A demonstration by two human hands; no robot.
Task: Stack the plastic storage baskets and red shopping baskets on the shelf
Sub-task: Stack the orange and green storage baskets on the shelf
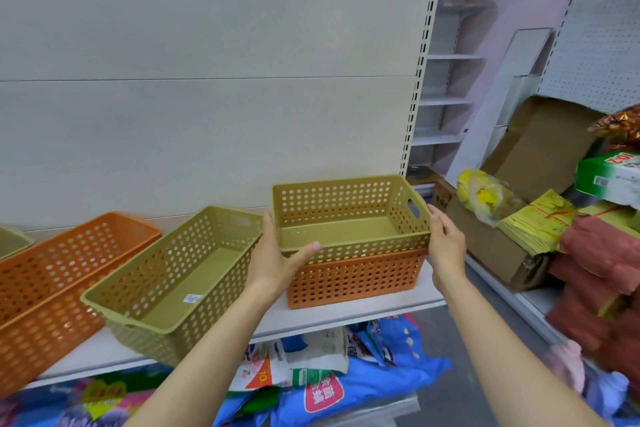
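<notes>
Olive basket [349,215] nested in orange basket [353,279], at right end of shelf [363,310], near the slotted upright [415,87]. Nested only partway: olive rim well above orange rim, a band of olive wall showing between. Both upright, openings up, long axis left-right along the shelf edge. Handle cutout visible in olive's right end wall.

Left hand [277,260] on olive's left end: thumb hooked over the near rim, palm flat on the end wall, fingers hidden behind the wall. Grip holding the olive basket. Right hand [445,243] flat against the right end, fingers straight and close together, pressing, grip wide, not wrapped.

Second olive basket [173,284] just left of the stack, tilted, near corner overhanging the shelf front, long axis running diagonally from near-left to far-right; white sticker on its floor. Its far end close beside the left hand; cannot tell if touching. Left of that, second orange basket [52,288], same diagonal lie, blurred. Corner of a third olive one [12,241] at far left edge.

Below the shelf: pile of blue and printed bags [346,374]. Right, across the gap: open cardboard box [519,184], yellow paper bundles [540,218], red packs [602,274], green-white carton [609,177]. Plain back panel [207,62] behind the shelf.
</notes>
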